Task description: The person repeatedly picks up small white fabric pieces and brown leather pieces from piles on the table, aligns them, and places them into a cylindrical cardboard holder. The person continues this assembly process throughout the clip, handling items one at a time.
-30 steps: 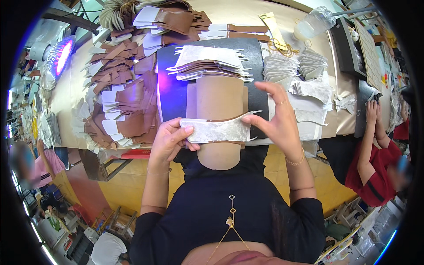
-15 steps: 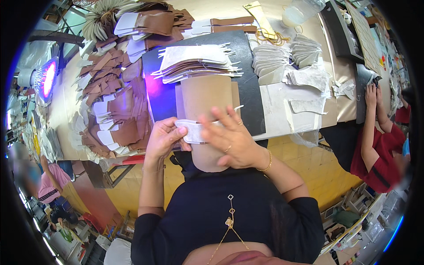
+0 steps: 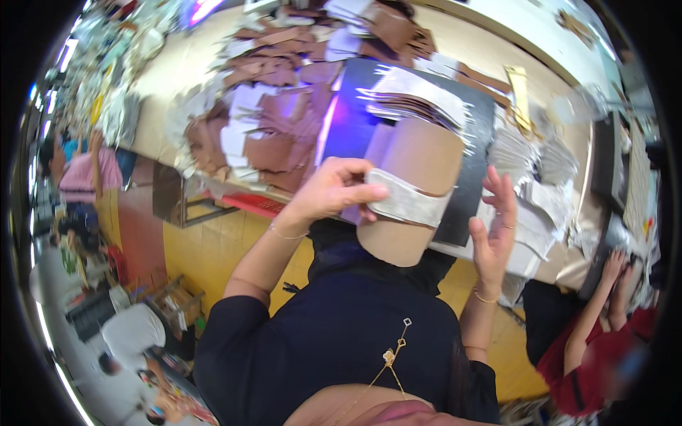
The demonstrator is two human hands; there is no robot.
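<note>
1. Across a beige-covered desk [image 3: 181, 57], material lies in heaps.
2. Brown pieces [image 3: 273, 153] with white ends crowd the left side.
3. A black board [image 3: 474, 181] sits before the seated person.
4. A rounded tan form [image 3: 424, 153] extends over the board, its near end projecting past the edge.
5. Pale-topped pieces [image 3: 424, 91] lie layered at the form's far end.
6. The right hand [image 3: 493, 245] hovers to the form's right, its grip empty, thumb and fingers apart.
7. The left hand [image 3: 339, 190] has its grip pinched on a pale strip [image 3: 410, 203], which spans the form's nearer half.
</note>
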